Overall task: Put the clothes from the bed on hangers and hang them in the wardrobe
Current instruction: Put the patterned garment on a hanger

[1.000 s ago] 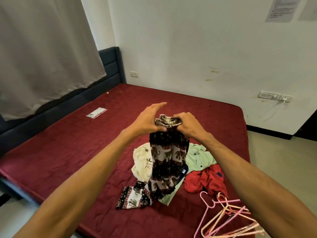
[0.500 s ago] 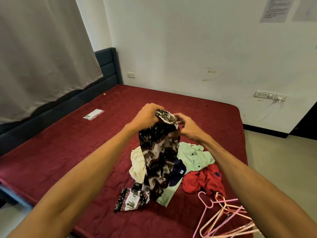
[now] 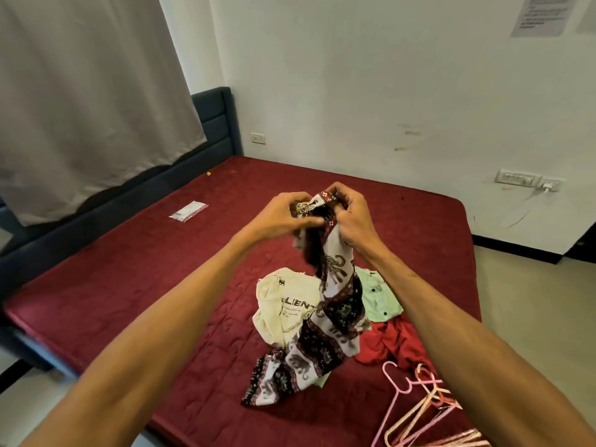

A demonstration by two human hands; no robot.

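In the head view, the left hand [image 3: 278,217] and the right hand [image 3: 352,221] are close together in mid-air above the dark red quilted bed [image 3: 145,285]. The fingers of both are curled tight round the bunched top edge of a black, white and maroon elephant-print cloth garment [image 3: 337,287], pinching its patterned band. The cloth hangs twisted straight down from the fingers and its lower end lies crumpled on the bed. It lies partly over a cream printed T-shirt [image 3: 283,309] down and left of the fingers, and just beside a mint green buttoned shirt [image 3: 382,300] down and right. A red crumpled garment [image 3: 388,345] lies lower on that side. The step in hand looks like finding the band and opening it out. To do it well, I judge the fingers should work apart along the band until it runs flat between the two hands. They should then lift so the tail clears the pile and the twist drops out. Cloth this thin and limp would likely drag the T-shirt along if pulled sideways. The bundle of pink and peach plastic hangers [image 3: 419,411] lies well below and right of the fingers, near the bed's edge, so one hand must hold the band alone while the other fetches one. The wardrobe is out of view.
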